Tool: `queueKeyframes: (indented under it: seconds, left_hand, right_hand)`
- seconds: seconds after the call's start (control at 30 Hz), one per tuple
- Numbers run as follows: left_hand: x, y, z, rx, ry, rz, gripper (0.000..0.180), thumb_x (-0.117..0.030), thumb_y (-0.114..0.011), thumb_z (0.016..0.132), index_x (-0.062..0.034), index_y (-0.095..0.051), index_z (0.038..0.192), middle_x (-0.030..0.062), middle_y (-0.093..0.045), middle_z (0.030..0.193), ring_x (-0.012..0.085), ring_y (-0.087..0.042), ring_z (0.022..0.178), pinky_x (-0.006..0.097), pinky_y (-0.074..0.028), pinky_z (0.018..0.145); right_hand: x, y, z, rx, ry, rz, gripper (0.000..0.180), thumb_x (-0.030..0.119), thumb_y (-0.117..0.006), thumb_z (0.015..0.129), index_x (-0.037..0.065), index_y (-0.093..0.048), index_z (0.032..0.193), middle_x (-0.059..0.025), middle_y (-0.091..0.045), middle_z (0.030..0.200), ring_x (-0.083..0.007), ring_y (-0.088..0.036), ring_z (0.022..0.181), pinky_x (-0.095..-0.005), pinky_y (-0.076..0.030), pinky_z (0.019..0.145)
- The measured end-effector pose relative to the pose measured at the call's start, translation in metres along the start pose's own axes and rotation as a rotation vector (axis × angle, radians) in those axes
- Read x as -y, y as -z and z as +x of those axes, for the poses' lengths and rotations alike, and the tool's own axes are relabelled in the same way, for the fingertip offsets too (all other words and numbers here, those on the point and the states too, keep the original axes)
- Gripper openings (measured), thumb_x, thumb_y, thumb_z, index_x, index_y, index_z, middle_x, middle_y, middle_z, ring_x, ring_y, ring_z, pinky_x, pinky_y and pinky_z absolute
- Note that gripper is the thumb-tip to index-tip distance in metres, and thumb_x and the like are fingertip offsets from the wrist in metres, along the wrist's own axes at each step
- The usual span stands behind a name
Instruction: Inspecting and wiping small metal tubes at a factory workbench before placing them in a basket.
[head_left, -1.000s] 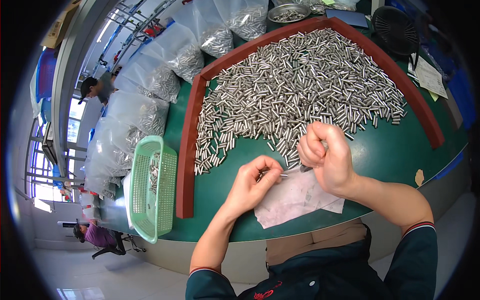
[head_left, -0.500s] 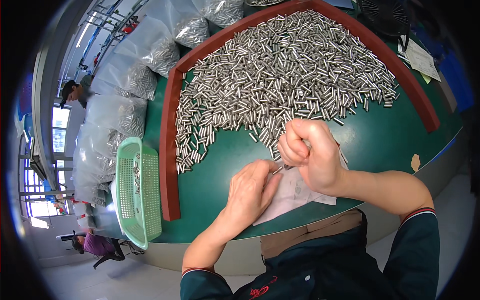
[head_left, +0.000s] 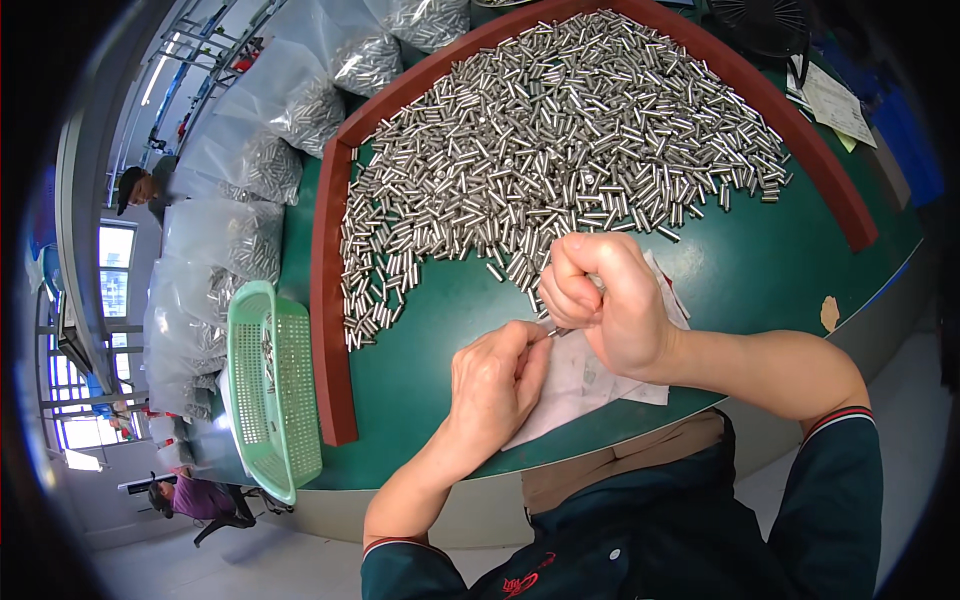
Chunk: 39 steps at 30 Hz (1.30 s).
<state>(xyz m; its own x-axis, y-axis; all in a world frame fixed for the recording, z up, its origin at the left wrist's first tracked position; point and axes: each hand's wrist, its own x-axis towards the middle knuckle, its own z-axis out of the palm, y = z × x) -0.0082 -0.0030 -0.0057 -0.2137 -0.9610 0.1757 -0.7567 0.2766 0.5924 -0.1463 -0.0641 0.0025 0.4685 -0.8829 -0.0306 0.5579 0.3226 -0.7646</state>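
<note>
Right hand [head_left: 610, 300]: curling into a fist, fingers pinching a small metal pin [head_left: 560, 331]
Left hand [head_left: 495, 385]: fingertips pressing together, touching that pin's near end
Room: bare green table [head_left: 440, 320] left of both hands
Hidden: pin mostly covered

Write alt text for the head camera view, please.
Two bare hands, left hand and right hand, meet over a white paper sheet on a green table, beside a big heap of small silver metal cylinders.
</note>
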Motion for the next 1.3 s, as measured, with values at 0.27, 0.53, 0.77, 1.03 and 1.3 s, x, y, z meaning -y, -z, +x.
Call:
queueKeyframes:
  seconds: [0.27,0.53,0.77,1.03,1.3]
  left_hand:
    - [0.0,0.0,-0.001,-0.011,0.032,-0.025,0.008,-0.001,-0.061,0.071,-0.0009,-0.053,0.071,0.0086,-0.047,0.051,0.0216,-0.047,0.043,0.032,-0.037,0.042]
    - [-0.003,-0.001,0.002,0.004,0.038,-0.045,0.009,0.0,-0.061,0.07,-0.0009,-0.052,0.068,0.0088,-0.046,0.049,0.0227,-0.047,0.042,0.033,-0.036,0.041]
    - [-0.002,-0.001,0.004,-0.012,0.005,-0.034,0.009,0.0,-0.059,0.072,-0.0009,-0.051,0.069,0.0082,-0.046,0.049,0.0215,-0.047,0.041,0.032,-0.036,0.04]
    - [0.029,0.019,0.006,0.146,0.454,-1.498,0.007,-0.012,-0.051,0.086,-0.0046,-0.049,0.086,0.0067,-0.05,0.079,0.0044,-0.03,0.052,0.018,-0.027,0.049]
    - [0.037,0.021,0.009,0.103,0.493,-1.571,0.01,-0.015,-0.051,0.086,-0.0052,-0.051,0.091,0.0028,-0.046,0.074,0.0055,-0.032,0.055,0.018,-0.028,0.049]
  right_hand:
    - [-0.001,-0.001,0.0,0.007,-0.009,0.018,0.036,0.018,-0.033,0.082,0.011,-0.027,0.048,0.0019,-0.026,0.043,-0.0077,-0.02,0.041,-0.0248,-0.018,0.042]
    - [-0.006,-0.006,-0.01,0.071,0.184,-0.212,0.034,0.017,-0.032,0.082,0.008,-0.026,0.05,0.0012,-0.026,0.047,-0.0085,-0.022,0.045,-0.0242,-0.02,0.045]
    - [-0.006,-0.006,-0.005,0.028,0.133,-0.161,0.034,0.017,-0.033,0.082,0.008,-0.027,0.049,0.0015,-0.026,0.047,-0.0086,-0.023,0.046,-0.0244,-0.021,0.045]
    - [0.013,0.009,0.007,0.001,0.096,0.179,0.037,0.024,-0.032,0.084,0.013,-0.026,0.049,0.0028,-0.023,0.041,-0.0092,-0.016,0.039,-0.0257,-0.016,0.041]
    - [0.014,0.004,0.008,-0.001,0.06,0.155,0.039,0.025,-0.029,0.085,0.014,-0.024,0.048,0.0031,-0.022,0.04,-0.0089,-0.015,0.039,-0.0251,-0.017,0.041]
